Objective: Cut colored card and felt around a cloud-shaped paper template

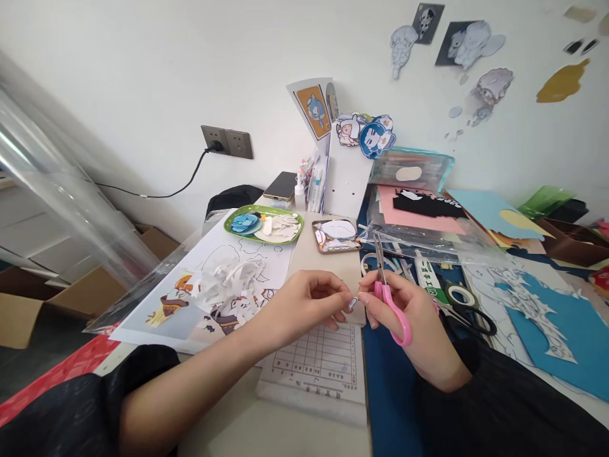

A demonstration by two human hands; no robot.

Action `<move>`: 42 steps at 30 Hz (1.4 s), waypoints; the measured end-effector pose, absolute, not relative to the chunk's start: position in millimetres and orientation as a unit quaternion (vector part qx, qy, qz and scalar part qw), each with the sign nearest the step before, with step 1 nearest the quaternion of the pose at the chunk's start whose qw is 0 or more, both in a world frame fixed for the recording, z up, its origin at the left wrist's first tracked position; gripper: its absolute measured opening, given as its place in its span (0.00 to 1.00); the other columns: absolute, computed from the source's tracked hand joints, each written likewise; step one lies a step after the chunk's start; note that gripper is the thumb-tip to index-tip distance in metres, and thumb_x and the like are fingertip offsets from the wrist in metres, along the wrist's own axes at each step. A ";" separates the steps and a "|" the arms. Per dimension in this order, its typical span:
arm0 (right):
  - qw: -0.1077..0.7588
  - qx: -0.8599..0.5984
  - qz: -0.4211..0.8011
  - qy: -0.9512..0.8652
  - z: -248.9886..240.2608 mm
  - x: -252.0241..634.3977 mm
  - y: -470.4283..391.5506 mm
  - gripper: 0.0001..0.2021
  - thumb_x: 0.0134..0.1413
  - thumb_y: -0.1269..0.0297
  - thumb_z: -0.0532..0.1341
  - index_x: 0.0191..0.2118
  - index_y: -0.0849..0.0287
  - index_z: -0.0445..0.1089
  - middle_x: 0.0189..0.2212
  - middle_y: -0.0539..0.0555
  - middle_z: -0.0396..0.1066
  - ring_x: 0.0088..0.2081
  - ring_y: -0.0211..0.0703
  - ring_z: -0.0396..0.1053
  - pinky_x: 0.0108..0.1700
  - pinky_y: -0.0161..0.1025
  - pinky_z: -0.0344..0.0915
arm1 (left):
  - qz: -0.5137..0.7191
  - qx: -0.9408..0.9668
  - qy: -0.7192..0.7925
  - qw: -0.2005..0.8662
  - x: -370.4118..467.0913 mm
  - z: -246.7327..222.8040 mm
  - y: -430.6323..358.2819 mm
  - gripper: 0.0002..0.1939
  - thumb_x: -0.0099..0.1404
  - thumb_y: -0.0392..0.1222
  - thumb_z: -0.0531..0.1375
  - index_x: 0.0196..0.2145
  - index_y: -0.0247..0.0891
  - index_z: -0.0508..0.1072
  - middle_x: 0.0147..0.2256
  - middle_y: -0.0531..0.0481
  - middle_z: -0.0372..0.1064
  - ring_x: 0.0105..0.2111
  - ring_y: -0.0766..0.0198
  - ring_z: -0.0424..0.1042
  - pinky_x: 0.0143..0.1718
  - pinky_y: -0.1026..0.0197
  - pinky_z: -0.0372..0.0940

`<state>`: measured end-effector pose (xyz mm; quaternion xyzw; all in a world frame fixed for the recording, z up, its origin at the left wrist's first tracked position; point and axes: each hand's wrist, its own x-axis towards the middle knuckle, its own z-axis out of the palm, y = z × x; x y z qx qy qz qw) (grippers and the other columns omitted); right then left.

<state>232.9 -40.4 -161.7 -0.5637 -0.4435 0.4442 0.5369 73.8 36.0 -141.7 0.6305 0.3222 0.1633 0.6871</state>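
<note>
Between thumb and fingers my left hand (323,297) pinches a tiny paper cutout (353,303), white with a dark outline. My right hand (404,311) is closed round pink-handled scissors (402,325), whose blades point up and away from me. Its thumb and forefinger tips come close to the cutout; whether they touch it I cannot tell. Below both hands lies a printed form pad (316,362) with a grid. Past them sits a small tray (337,235) holding outlined paper pieces.
A green tray (264,223) of blue and cream cutouts stands behind a heap of white paper scraps (233,279). Black-handled scissors (469,319), a tape roll (460,295) and a glue tube (428,273) lie right. Blue paper (566,336) is further right.
</note>
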 end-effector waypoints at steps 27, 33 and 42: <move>0.419 -0.531 0.536 -0.505 -161.8 226.9 -48.2 0.06 0.48 0.64 0.64 0.31 0.60 0.68 0.17 0.42 0.52 0.18 0.32 0.49 0.20 0.33 0.48 | 0.229 0.562 0.317 0.729 69.6 -141.8 43.2 0.08 0.59 0.42 0.62 0.28 0.34 0.71 0.25 0.52 0.72 0.22 0.72 0.67 0.21 0.70 0.64; 0.412 -0.549 0.540 -0.488 -158.4 225.7 -48.5 0.05 0.44 0.66 0.63 0.30 0.60 0.69 0.16 0.42 0.51 0.17 0.31 0.47 0.19 0.33 0.46 | 0.216 0.557 0.315 0.738 68.6 -137.6 43.3 0.06 0.59 0.39 0.62 0.27 0.34 0.71 0.25 0.53 0.72 0.22 0.72 0.67 0.20 0.71 0.64; 0.379 -0.595 0.511 -0.491 -151.6 225.8 -48.4 0.03 0.42 0.70 0.64 0.28 0.59 0.72 0.15 0.42 0.51 0.16 0.31 0.49 0.18 0.33 0.49 | 0.204 0.553 0.327 0.739 68.7 -135.3 45.0 0.05 0.58 0.37 0.62 0.26 0.34 0.72 0.24 0.52 0.72 0.21 0.72 0.67 0.21 0.70 0.64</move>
